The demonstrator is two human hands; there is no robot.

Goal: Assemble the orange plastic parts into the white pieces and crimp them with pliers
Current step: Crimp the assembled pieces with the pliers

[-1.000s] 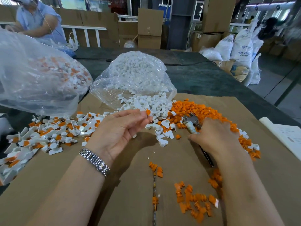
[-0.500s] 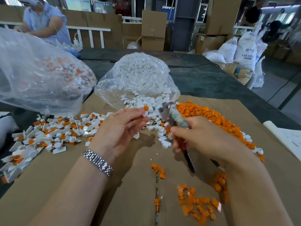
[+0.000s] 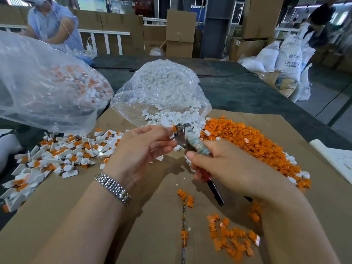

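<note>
1. Orange insert seated in a small white piece (image 3: pixel 173 130) is pinched between the thumb and fingertips of the left hand (image 3: pixel 142 149), just above the frame's centre
2. Pliers (image 3: pixel 190 143) are gripped in the right hand (image 3: pixel 228 168), fingers curled round the tape-wrapped handles; their long axis runs from lower right to upper left, the metal nose pointing up-left and touching the held piece, the red and black handle ends sticking out below the palm toward the lower middle
3. Beyond the hands, a clear plastic bag (image 3: pixel 163 88) lies open toward the viewer at upper centre, full of white pieces that spill out of its mouth onto the cardboard sheet (image 3: pixel 76 216)
4. At upper left a larger clear bag (image 3: pixel 43 88) holds white pieces with orange inserts already fitted
5. Loose on the cardboard: a heap of orange parts (image 3: pixel 247 141) at centre right, a spread of finished white-and-orange pieces (image 3: pixel 62 155) at centre left, and a few scattered orange bits (image 3: pixel 230 237) at the lower middle
6. Cardboard rests on a dark table (image 3: pixel 247 92)
</note>
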